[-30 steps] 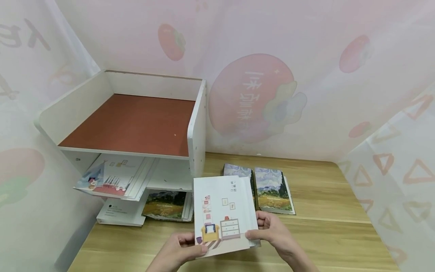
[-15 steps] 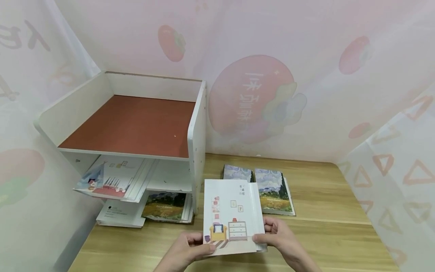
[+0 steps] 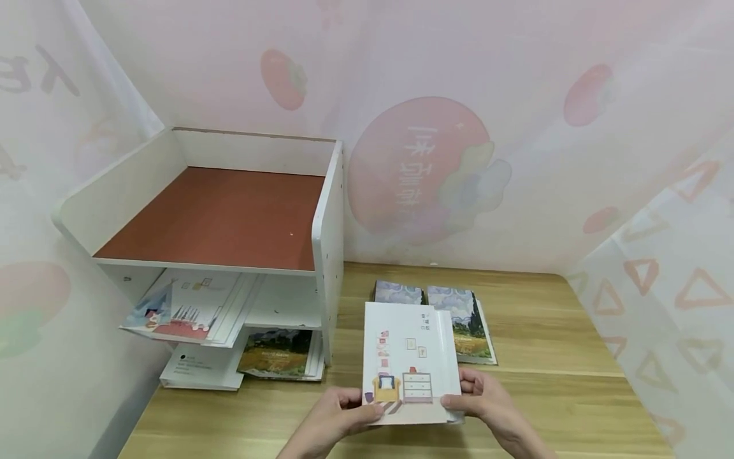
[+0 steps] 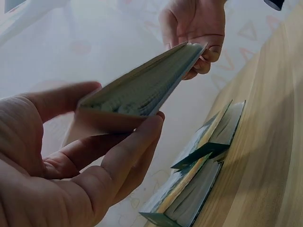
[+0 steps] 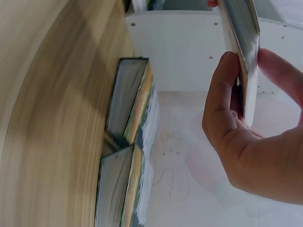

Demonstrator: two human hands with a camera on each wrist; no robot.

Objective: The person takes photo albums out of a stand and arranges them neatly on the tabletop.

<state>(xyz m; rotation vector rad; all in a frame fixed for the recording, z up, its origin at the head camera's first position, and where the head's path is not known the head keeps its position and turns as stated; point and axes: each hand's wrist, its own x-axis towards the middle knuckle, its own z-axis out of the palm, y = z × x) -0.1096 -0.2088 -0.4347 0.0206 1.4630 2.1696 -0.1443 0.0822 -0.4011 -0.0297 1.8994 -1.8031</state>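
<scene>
A white book point(image 3: 401, 350) with a drawn yellow armchair and chest of drawers on its cover is held above the table between both hands. My left hand point(image 3: 338, 417) pinches its lower left corner, thumb on the cover and fingers beneath. My right hand point(image 3: 487, 401) grips the lower right edge the same way. Seen edge-on in the left wrist view, the book point(image 4: 137, 90) shows its page block between the covers. Behind it on the table lie two landscape-painted books, the right one point(image 3: 473, 331) plainly visible and the left one point(image 3: 398, 292) mostly covered.
A white shelf unit point(image 3: 329, 236) with a red-brown top board point(image 3: 229, 217) stands at the left. White illustrated books point(image 3: 189, 303) lie in its middle level; a white book point(image 3: 201, 366) and a landscape-covered book point(image 3: 281, 354) are below. A printed curtain point(image 3: 516, 83) surrounds the wooden table point(image 3: 545, 395).
Both hands have carried the white book to the right, and it now covers more of the landscape books behind. The hold at its lower corners is the same. The view has shifted slightly.
</scene>
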